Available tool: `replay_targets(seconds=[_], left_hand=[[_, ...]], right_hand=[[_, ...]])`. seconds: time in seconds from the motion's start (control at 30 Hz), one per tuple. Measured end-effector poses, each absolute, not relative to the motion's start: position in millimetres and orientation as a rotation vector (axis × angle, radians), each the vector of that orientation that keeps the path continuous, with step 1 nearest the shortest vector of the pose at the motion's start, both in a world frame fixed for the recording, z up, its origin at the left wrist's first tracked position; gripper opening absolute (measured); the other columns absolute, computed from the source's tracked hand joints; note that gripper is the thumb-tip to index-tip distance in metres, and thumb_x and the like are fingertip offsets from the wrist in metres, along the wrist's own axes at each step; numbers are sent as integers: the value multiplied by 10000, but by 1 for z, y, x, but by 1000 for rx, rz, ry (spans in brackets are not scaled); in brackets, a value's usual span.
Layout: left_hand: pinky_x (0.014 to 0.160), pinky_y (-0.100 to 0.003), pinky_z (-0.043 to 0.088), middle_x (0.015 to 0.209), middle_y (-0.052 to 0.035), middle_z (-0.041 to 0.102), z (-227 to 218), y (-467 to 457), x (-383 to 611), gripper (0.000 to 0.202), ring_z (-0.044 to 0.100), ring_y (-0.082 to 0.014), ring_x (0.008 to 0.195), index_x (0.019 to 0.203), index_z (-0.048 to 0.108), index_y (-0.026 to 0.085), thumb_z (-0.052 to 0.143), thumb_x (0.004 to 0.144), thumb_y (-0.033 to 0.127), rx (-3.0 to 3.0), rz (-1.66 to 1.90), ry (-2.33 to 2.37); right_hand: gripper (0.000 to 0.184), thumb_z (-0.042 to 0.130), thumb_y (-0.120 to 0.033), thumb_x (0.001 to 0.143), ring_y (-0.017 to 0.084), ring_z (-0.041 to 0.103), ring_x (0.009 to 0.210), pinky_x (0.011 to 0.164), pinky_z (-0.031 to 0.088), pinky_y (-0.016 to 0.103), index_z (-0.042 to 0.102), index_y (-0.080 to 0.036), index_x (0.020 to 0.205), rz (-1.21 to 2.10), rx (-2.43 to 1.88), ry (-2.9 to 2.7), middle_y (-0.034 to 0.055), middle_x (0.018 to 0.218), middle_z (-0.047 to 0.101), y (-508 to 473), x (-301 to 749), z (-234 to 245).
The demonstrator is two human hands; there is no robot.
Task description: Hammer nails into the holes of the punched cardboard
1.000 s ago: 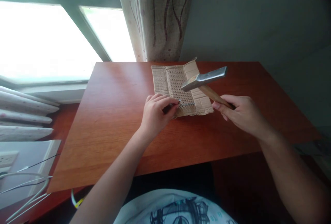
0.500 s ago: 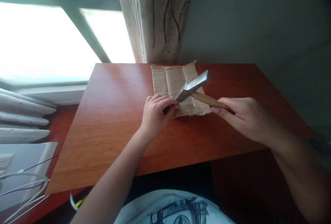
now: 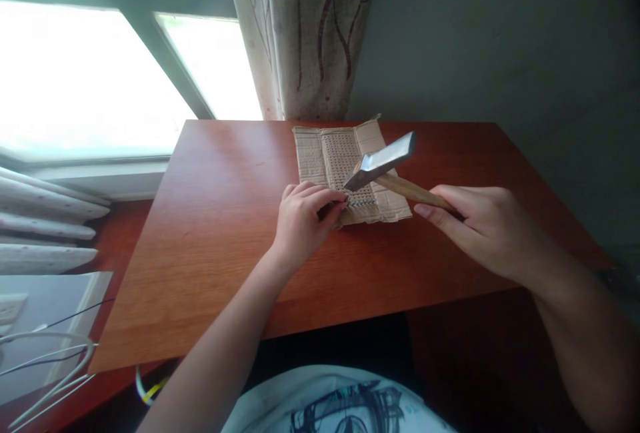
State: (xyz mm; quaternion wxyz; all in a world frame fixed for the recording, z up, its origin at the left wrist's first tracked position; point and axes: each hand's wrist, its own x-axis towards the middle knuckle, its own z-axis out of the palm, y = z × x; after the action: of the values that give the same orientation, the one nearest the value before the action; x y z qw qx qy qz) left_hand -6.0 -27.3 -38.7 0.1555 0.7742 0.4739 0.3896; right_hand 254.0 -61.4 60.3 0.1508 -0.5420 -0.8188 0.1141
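Note:
My right hand [image 3: 480, 223] is wrapped round the wooden handle of a hammer [image 3: 387, 156], its metal head tilted just above the cardboard. That cardboard piece [image 3: 313, 153] lies on the table, with rows of small holes in its middle panel. Along its near edge runs a line of small metal pieces [image 3: 363, 202], perhaps nails. At the left end of this line, my left hand [image 3: 307, 216] pinches thumb and forefinger together; anything between the fingertips is too small to make out. The hammer's lower end is close to those fingertips, slightly apart from them.
The wooden table [image 3: 225, 260] stretches under both hands, its near edge close to my body. A curtain [image 3: 320, 40] and a window [image 3: 210, 60] are behind it. Cables [image 3: 55, 353] hang near a wall socket at lower left.
The hammer has shifted slightly right and up, its head pulling away from my left fingertips. My right hand moved right with it. My left hand has barely moved.

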Motion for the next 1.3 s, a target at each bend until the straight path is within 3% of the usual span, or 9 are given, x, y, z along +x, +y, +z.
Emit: replay_targets(seconds=[1.3], left_hand=[[846, -369, 452, 925, -9, 761, -40, -29, -3, 76, 660, -213, 924, 850, 757, 235, 702, 893, 205, 2195, 1182, 1342]], right_hand=[[388, 517, -421, 1030, 124, 495, 528, 529, 313, 285, 508, -215, 702, 418, -1538, -2350, -27, 603, 528, -69, 251, 49]])
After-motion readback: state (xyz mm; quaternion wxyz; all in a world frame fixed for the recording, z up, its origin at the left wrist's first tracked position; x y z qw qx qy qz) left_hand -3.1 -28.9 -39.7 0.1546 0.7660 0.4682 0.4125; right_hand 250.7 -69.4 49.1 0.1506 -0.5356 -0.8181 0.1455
